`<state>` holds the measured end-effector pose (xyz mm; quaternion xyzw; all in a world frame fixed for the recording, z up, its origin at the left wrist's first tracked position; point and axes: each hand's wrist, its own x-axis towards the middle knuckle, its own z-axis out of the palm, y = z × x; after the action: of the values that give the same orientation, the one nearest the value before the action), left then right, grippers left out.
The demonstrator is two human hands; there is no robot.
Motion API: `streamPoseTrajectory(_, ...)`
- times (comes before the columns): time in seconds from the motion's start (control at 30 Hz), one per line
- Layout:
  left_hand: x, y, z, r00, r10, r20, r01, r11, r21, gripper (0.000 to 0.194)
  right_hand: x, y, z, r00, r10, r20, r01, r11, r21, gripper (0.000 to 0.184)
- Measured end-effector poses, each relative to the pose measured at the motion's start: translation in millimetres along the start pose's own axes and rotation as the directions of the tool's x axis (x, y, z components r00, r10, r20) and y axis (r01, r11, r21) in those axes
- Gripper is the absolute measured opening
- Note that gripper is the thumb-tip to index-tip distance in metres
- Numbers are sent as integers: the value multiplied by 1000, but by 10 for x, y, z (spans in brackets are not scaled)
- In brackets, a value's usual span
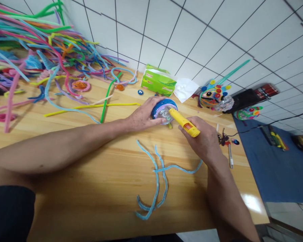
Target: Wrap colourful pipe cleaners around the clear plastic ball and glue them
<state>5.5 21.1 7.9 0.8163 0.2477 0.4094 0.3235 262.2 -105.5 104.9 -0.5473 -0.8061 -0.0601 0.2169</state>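
Note:
My left hand [145, 114] is wrapped round the side of a clear cup [164, 117] whose outside is banded with dark blue and lilac pipe cleaners. A yellow hot glue gun [183, 121] is gripped in my right hand [204, 137], its nozzle at the cup's near side. Whether the nozzle touches the cup, I cannot tell. Closer to me on the wooden table lie several light blue pipe cleaners [158, 174], loosely crossed and bent. Part of the cup is hidden by my left fingers and the glue gun.
A heap of coloured pipe cleaners [47, 43] spreads over the left. Against the tiled wall stand a green tissue pack [158, 80] and a decorated cup [213, 95]. A thin black cable [270, 124] crosses on the right, near a pen [230, 156] and a blue surface [265, 164].

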Motion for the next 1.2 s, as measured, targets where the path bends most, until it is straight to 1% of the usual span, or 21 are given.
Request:
streamPoseTrajectory(0.2, 2, 15, 1, 1000, 5, -3, -5, 1000, -1, 94, 5, 13, 9, 1000, 4, -23, -3, 1000, 10, 4)
streamPoseTrajectory(0.4, 6, -4, 8, 1000, 10, -8, -10, 1000, -8, 93, 15, -10, 17, 1000, 25, 13, -26, 999, 24, 4)
streamPoseTrajectory(0.5, 6, 1, 8, 1000, -4, -6, 4, 1000, 1, 94, 14, 4, 13, 999, 34, 0, -34, 999, 17, 5)
streamPoseTrajectory(0.6, 1, 9, 7, 1000, -4, -6, 4, 1000, 6, 94, 14, 17, 15, 999, 22, -26, -22, 1000, 22, 5)
streamPoseTrajectory(0.8, 3, -31, 27, 999, 37, -29, -37, 999, -15, 93, 16, -1, 32, 1000, 1, -18, 0, 1000, 28, 5)
streamPoseTrajectory(0.93, 2, -39, 26, 999, 30, -20, -30, 1000, 0, 95, 14, 13, 35, 999, -8, -34, 8, 1000, 17, 7)
streamPoseTrajectory(1.2, 1, -43, 28, 999, 45, -20, -46, 999, -2, 93, 6, -1, 24, 1000, 13, -1, -13, 999, 44, 6)
